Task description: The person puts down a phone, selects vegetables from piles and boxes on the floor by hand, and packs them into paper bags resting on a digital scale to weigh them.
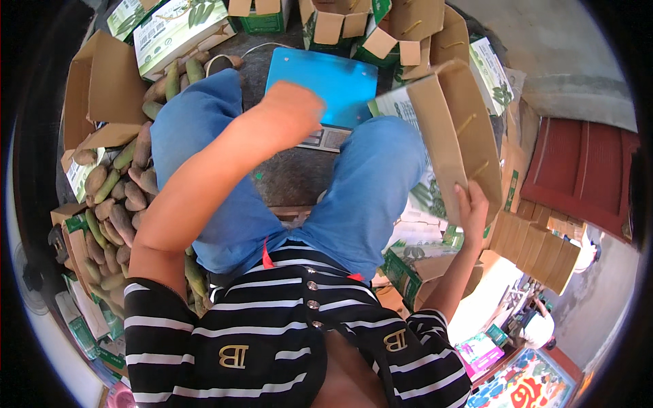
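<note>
My left hand is above a blue-topped platform scale, its fingers smeared by motion, so whether it holds anything cannot be made out. The scale's grey key panel faces me between my knees. On the right, my right hand grips the near edge of a brown cardboard box, which is tilted beside my right knee with its inside partly showing. Many oblong brown and green fruits lie heaped to the left of my legs.
An open cardboard box stands beyond the heap at the far left. Several open green-and-brown boxes line the far side. Another box sits near my right hip. A person in white is at the far right, near stacked cartons.
</note>
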A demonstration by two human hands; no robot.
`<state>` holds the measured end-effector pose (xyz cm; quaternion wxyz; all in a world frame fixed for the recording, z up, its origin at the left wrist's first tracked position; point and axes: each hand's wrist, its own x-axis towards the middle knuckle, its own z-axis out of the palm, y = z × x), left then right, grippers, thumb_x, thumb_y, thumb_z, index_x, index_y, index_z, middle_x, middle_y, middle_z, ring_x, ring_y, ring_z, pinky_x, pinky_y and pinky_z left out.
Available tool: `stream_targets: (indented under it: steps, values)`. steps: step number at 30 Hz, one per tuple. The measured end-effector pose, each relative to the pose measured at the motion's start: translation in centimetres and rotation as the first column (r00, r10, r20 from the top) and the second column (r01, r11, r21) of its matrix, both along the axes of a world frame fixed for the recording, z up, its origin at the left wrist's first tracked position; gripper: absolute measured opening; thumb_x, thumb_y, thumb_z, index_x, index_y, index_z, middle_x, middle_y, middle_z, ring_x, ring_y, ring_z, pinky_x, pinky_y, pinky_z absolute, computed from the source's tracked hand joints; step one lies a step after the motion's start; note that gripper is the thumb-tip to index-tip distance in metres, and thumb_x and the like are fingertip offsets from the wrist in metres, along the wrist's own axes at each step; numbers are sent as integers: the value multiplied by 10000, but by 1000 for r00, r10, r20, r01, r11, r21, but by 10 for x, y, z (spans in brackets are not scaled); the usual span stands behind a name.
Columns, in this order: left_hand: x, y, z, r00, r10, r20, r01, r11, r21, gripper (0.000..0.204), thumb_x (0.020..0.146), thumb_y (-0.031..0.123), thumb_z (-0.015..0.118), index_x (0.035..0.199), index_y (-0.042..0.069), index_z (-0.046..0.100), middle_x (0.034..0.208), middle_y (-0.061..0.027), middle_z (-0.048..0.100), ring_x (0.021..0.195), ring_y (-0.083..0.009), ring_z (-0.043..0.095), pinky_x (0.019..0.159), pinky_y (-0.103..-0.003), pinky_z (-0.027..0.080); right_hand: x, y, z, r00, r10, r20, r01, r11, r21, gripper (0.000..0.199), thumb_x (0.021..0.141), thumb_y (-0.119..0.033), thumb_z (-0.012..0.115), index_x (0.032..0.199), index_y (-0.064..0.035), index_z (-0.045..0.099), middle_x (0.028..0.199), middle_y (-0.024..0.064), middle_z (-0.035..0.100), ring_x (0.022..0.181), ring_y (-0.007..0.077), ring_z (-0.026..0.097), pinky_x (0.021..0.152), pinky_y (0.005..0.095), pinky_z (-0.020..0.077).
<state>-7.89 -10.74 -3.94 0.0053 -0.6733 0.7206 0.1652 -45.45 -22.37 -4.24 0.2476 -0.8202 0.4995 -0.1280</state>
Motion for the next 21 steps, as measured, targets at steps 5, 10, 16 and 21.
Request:
stream_targets:
  steps: [5, 10, 16, 21]
  values:
    - [-8, -4, -6, 995, -82, 54, 71, 980, 185, 214, 765, 232, 628, 821, 27, 610, 797, -150, 617, 792, -306, 607, 680, -407, 465, 74, -47, 13, 950, 309, 43, -309, 951, -5, 163, 819, -129, 574, 909, 6, 589, 799, 120, 568, 723, 226, 544, 670, 300, 429]
    - [-10, -4, -12, 993, -92, 72, 77, 980, 186, 222, 757, 238, 639, 838, 32, 615, 805, -139, 624, 809, -305, 611, 695, -402, 459, 150, -67, 2, 849, 527, -19, -528, 849, -27, 206, 813, -178, 578, 913, 1, 597, 849, 138, 580, 768, 303, 560, 692, 347, 439]
    - [-11, -3, -12, 996, -70, 51, 62, 988, 138, 210, 757, 237, 636, 846, 48, 624, 831, -135, 635, 830, -296, 612, 720, -399, 446, 214, -62, -21, 690, 723, 26, -720, 690, -74, 212, 810, -160, 583, 925, 18, 594, 836, 154, 568, 800, 316, 553, 712, 357, 435]
    - [-12, -3, -11, 997, -62, 34, 56, 986, 157, 200, 750, 227, 628, 855, 56, 632, 841, -133, 638, 829, -288, 611, 721, -390, 442, 231, -63, -37, 589, 805, -69, -806, 591, 16, 223, 805, -160, 582, 954, 3, 610, 877, 147, 584, 833, 317, 561, 732, 364, 443]
